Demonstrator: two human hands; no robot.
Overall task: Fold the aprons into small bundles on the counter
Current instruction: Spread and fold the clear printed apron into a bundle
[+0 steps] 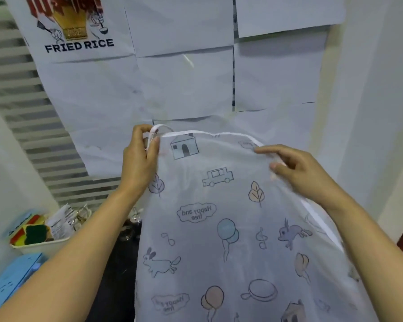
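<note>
Apron (219, 217) is held up spread, print reversed, above the dark surface (116, 270); its lower part runs out of view. Left hand (140, 163) fingers pinch the top corner at the strap loop (159, 131). The right hand (298, 170) fingers pinch the opposite top hem. Keep both corners level and the hem taut. Lay the cloth flat on the surface before the first fold, straps tucked inward.

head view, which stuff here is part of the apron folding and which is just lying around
In the job: printed apron, held up by its top edge; left hand; right hand.
Lying about: white tub; blue box; fried rice poster.
</note>
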